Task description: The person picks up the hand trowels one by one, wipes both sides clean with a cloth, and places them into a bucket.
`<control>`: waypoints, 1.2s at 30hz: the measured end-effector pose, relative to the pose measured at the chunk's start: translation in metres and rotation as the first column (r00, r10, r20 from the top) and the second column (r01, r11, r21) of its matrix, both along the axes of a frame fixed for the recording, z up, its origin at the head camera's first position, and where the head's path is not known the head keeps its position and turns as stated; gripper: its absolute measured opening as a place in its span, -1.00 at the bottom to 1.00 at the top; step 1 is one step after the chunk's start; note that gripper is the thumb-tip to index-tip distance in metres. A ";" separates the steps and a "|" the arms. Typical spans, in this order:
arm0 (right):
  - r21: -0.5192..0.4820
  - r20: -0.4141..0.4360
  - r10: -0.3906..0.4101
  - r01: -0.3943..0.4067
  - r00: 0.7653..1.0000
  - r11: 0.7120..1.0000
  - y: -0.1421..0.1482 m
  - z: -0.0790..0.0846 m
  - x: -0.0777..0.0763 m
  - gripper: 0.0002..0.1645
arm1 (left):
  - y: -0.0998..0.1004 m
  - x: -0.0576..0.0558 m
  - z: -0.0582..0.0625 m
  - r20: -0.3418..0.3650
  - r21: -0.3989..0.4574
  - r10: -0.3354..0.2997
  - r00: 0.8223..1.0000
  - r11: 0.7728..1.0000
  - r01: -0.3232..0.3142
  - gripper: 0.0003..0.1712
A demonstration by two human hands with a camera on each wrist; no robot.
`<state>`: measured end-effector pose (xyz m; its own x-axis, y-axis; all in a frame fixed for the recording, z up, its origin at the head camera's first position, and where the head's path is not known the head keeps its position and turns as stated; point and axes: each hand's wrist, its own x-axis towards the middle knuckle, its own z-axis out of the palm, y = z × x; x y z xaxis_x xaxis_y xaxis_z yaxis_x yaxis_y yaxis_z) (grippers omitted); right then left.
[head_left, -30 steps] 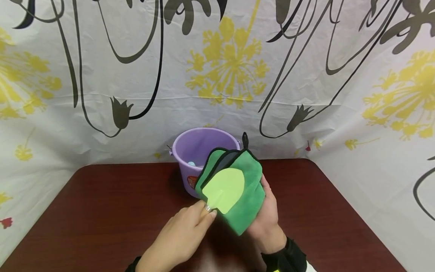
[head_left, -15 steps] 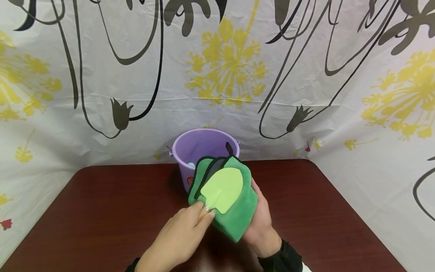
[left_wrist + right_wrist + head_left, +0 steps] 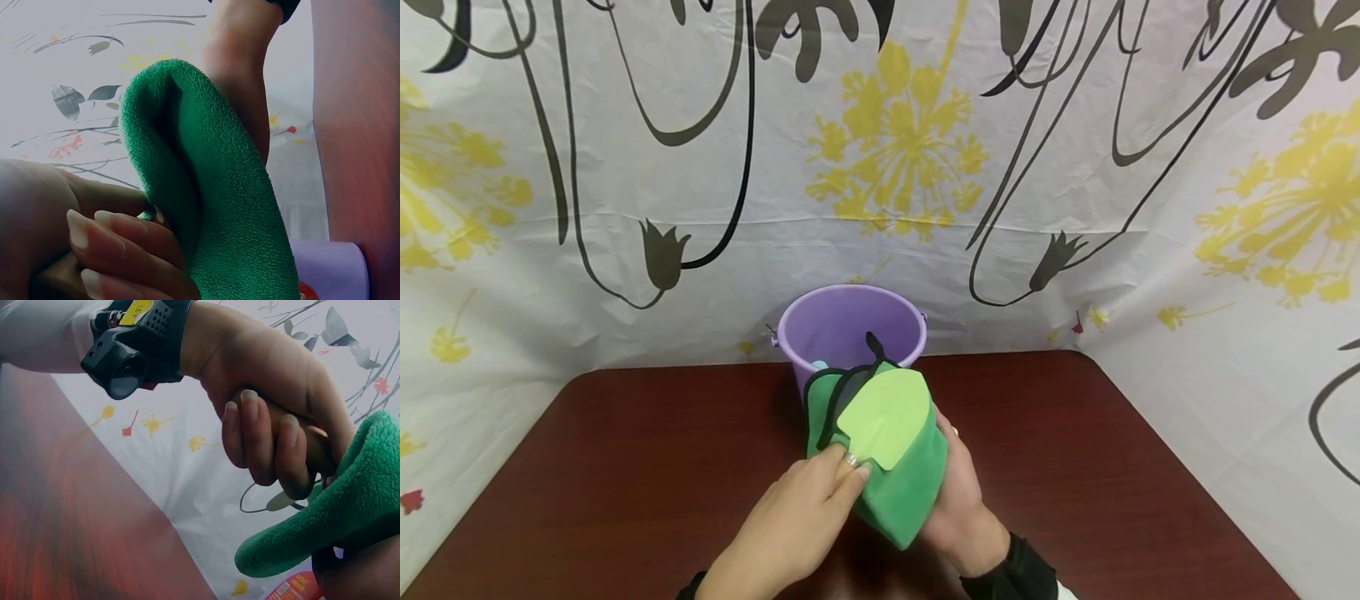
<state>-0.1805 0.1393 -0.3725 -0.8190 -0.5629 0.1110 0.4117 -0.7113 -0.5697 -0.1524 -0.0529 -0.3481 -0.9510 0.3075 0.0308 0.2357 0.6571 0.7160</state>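
Note:
My left hand [image 3: 793,517] grips the wooden handle [image 3: 320,449] of a small hand trowel, fingers curled round it. Its light-green blade [image 3: 889,417] points up and away in the head view. Against the blade's underside lies a green cloth [image 3: 901,504] with black edging, a dark grey layer and a black hanging loop. My right hand [image 3: 961,500] holds this cloth from behind and the right; most of its fingers are hidden. In the left wrist view the cloth [image 3: 237,194] curves up in a fold beside the left fingers.
A purple bucket [image 3: 797,337] stands at the table's far edge, just behind the cloth. Something pale blue [image 3: 820,364] shows inside it. The dark red-brown table [image 3: 647,467] meets a white patterned sheet [image 3: 715,317] at the back and sides.
My right hand and the cloth have shifted left and slightly nearer beneath the trowel blade. The cloth folds more closely round the blade's right side. The left hand has hardly moved.

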 end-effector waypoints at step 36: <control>-0.249 -0.074 0.049 -0.066 0.996 0.966 0.011 0.002 0.000 -0.26 | -0.003 -0.001 0.001 -0.033 -0.014 -0.042 0.999 0.999 0.041 -0.53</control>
<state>-0.1800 0.1498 -0.3706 -0.7719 -0.5562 0.3078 0.4234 -0.8110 -0.4037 -0.1533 -0.0555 -0.3471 -0.9359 0.3474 0.0580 0.2866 0.6555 0.6987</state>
